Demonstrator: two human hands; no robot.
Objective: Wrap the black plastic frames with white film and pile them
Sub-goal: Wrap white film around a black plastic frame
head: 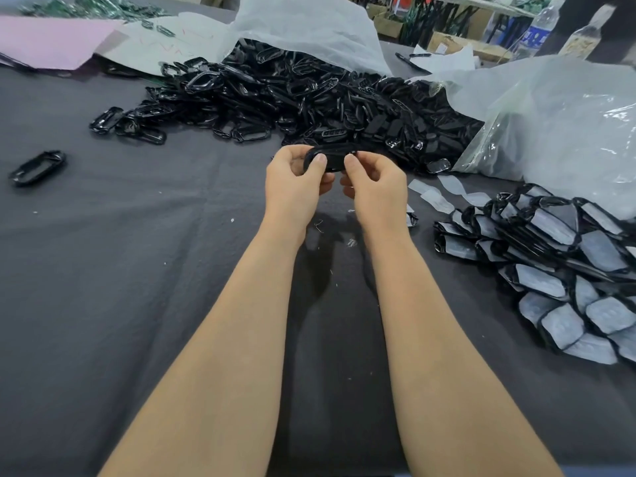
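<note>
— My forearms (241, 339) are reaching out nearly parallel over the table (120, 270), with the wrists bending slightly inward.

— And what are the hands doing?

— Both are gripping one black frame (332, 159), just in front of the heap of bare frames (309, 98). My left hand (296, 177) is curling round its left end, thumb pressing on top. My right hand (375, 184) is pinching the right end. I think I am holding it up off the table so that I can turn it for wrapping.

— Is film going on it?

— I cannot tell; no white is showing on it. Loose film pieces (435, 196) are lying just right of my right hand, handy for grabbing.

— And the finished ones?

— They are lying on the near right in the wrapped pile (550, 256). It is sitting well apart from the bare heap, probably so the two are not mixing. One stray frame (38, 166) is sitting alone out on the left.
</note>
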